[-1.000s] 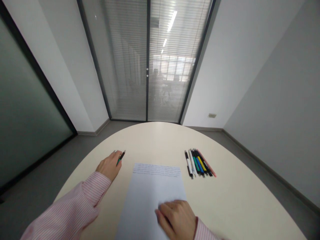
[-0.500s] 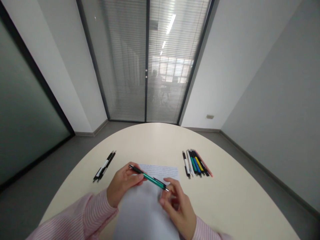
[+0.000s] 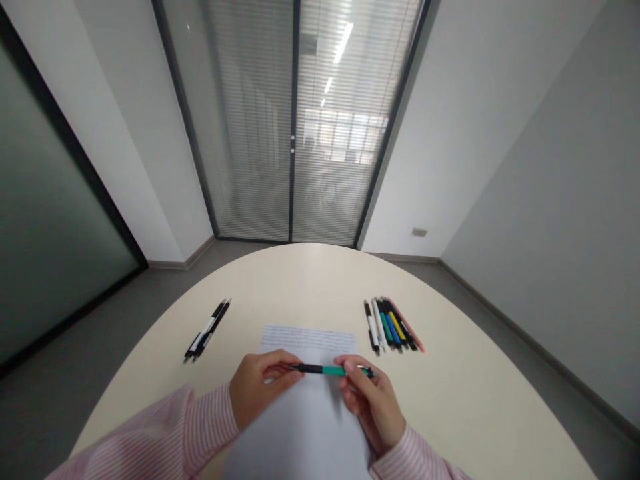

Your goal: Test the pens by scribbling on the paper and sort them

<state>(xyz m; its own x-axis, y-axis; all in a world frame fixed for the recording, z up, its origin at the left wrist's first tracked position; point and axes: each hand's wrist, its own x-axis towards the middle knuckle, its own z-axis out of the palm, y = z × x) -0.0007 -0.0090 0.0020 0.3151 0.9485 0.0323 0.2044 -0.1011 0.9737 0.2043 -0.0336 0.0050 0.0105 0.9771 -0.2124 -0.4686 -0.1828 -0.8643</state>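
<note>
Round the pale bench (image 3: pixel 313 287), I see a green-and-black pen (image 3: pixel 330 371) held crosswise above the paper (image 3: pixel 300 427): left hand (image 3: pixel 257 387) pinching its tip end, right hand (image 3: pixel 373 399) its clip end. It looks light, stiff, slick-barrelled; the black grip section (image 3: pixel 309 368) seems surest.

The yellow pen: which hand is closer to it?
Right. The right hand is on the near side of the yellow pen, slightly left; the left hand is also on this side, but much farther left, at the black end of the held green pen.
</note>
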